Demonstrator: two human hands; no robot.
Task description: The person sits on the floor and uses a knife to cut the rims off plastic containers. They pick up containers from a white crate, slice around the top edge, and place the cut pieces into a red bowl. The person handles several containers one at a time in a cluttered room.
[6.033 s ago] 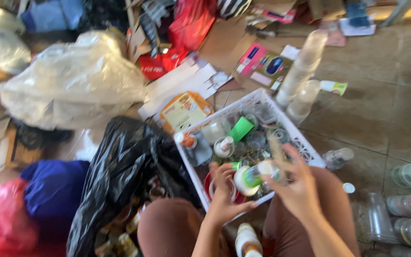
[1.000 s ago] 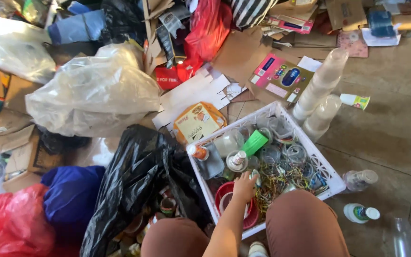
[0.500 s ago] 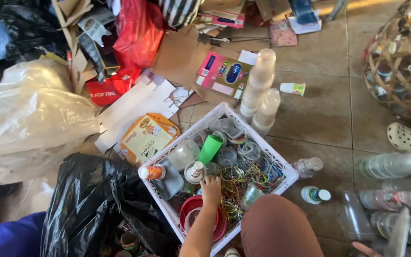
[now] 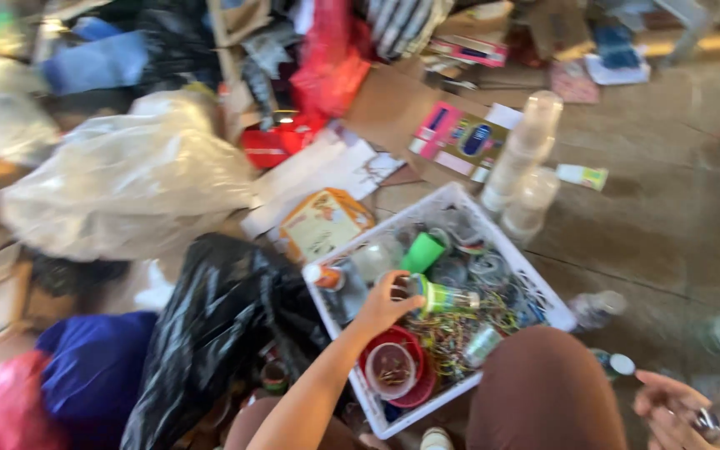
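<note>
Seen from above, seated on a tiled floor amid heaps of bags and cardboard. Left hand reaching into a white slotted crate, grip closed around a small green-and-white bottle lying on its side, lifted just above the tangle. Right hand low at the right edge, away from the crate, holding a clear object only partly in view; grip on it too blurred and cropped to judge. Crate still crowded: green cup, clear jars, coloured wires, red bowl with a clear cup inside. Just beyond the crate, stacked clear plastic cups. Black plastic bag touching the crate's left side; large clear bag further off. Loose clear bottles on the floor to the right. Judging by the full crate, sorting barely begun: one bottle in hand, nearly everything else left inside.
</note>
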